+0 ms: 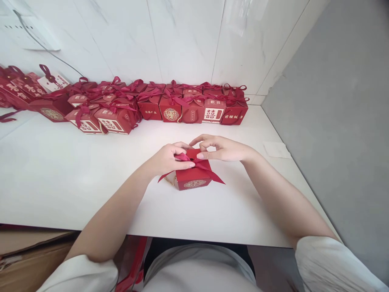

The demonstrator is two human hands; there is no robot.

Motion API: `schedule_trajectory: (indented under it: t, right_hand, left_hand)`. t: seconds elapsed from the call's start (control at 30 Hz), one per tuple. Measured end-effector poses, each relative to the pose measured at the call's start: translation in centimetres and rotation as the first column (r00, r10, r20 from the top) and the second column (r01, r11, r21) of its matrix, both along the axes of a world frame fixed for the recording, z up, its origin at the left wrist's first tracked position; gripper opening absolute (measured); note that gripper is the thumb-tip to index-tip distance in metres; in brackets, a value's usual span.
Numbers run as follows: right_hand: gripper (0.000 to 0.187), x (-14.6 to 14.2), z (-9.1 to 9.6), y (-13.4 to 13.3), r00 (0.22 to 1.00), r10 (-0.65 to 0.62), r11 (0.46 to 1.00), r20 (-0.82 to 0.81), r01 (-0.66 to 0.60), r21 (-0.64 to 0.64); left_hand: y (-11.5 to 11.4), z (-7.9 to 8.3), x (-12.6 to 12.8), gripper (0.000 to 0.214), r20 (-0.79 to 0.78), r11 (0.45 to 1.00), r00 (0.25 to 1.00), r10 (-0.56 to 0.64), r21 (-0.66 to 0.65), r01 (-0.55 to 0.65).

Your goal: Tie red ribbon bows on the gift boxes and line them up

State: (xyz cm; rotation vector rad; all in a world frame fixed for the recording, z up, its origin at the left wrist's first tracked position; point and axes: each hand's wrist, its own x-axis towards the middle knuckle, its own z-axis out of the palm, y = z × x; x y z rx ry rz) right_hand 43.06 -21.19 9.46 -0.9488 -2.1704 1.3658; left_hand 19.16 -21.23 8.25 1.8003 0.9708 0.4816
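A small red gift box [194, 183] with a round gold-and-white emblem stands on the white table in front of me. A dark red ribbon [214, 173] crosses its top, with tails hanging to both sides. My left hand [170, 159] is closed at the box's left, a loop of the ribbon between its thumb and fingers. My right hand [217, 148] reaches over from the right, thumb and forefinger nearly together above the lid. Whatever its fingertips pinch is hidden. A twisted gold cord [169, 181] hangs at the box's left side.
Rows of red gift boxes [172, 108] with ribbon bows line the wall behind, more of them at the left. A flat white paper [277, 149] lies near the table's right edge, beside a grey wall panel [340, 101]. Cardboard [33, 255] sits below the table at left.
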Motion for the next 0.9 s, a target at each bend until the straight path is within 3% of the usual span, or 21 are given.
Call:
schedule_trajectory:
  t: [0.17,0.27,0.47,0.63,0.9]
  right_hand:
    - [0.045,-0.2,-0.4,0.2,0.987,-0.144,0.986,-0.077,0.149,0.069]
    - [0.043,-0.2,-0.1,0.2,0.978,-0.192,0.973,-0.078,0.200,0.115]
    - [0.052,-0.4,0.4,-0.3,0.992,-0.071,0.997,-0.102,0.071,-0.001]
    - [0.040,-0.5,-0.2,-0.3,0.995,-0.021,1.000,-0.101,0.023,0.017]
    - [0.041,-1.2,-0.9,-0.2,0.966,-0.128,0.975,-0.224,0.164,0.149]
  left_hand:
    - [0.8,0.2,-0.9,0.032,0.068,0.999,0.997,-0.039,-0.034,0.041]
    - [1.3,0.4,-1.6,0.047,0.147,0.999,0.989,-0.025,-0.028,0.029]
    - [0.9,0.9,-1.7,0.048,0.141,0.997,0.988,-0.070,-0.029,0.075]
    - [0.8,0.6,-1.4,0.035,0.060,0.991,0.989,-0.135,-0.016,0.136]
    - [1.1,0.4,-1.6,0.034,0.127,0.995,0.992,0.025,0.093,-0.037]
